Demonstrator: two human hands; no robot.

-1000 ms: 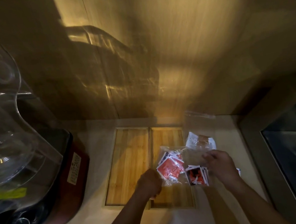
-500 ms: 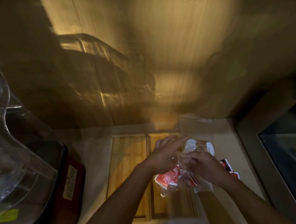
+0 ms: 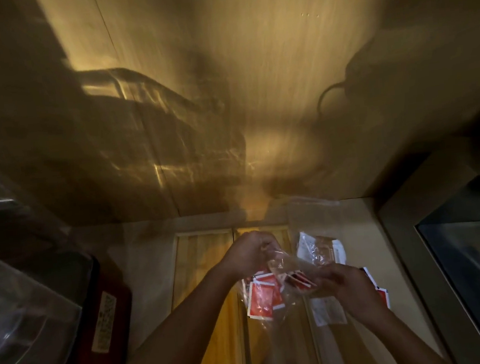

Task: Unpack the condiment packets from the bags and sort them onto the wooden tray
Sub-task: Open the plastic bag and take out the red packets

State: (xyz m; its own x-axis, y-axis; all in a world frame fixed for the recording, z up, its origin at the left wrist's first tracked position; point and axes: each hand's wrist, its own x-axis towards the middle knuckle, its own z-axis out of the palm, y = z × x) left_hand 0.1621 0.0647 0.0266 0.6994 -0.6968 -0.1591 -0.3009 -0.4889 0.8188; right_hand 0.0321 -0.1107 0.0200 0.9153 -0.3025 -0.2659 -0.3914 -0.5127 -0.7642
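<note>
A clear plastic bag (image 3: 283,269) of red condiment packets (image 3: 263,298) hangs above the wooden tray (image 3: 204,274). My left hand (image 3: 247,252) pinches the bag's top edge. My right hand (image 3: 344,286) grips the bag's right side along with several red packets (image 3: 298,281). The tray has two compartments; the left one shows bare wood. A second clear bag (image 3: 320,250) with white and brown packets lies on the counter to the tray's right. More red packets (image 3: 377,286) lie partly hidden behind my right hand.
A dark red appliance with a clear plastic jug (image 3: 24,308) stands at the left. A steel sink (image 3: 478,260) lies at the right. A wooden wall (image 3: 253,91) rises right behind the counter. A white printed packet (image 3: 328,312) lies by the tray's right edge.
My left hand has closed on the bag's top edge. My right hand slid right and down along the bag. The red packets hang lower in it.
</note>
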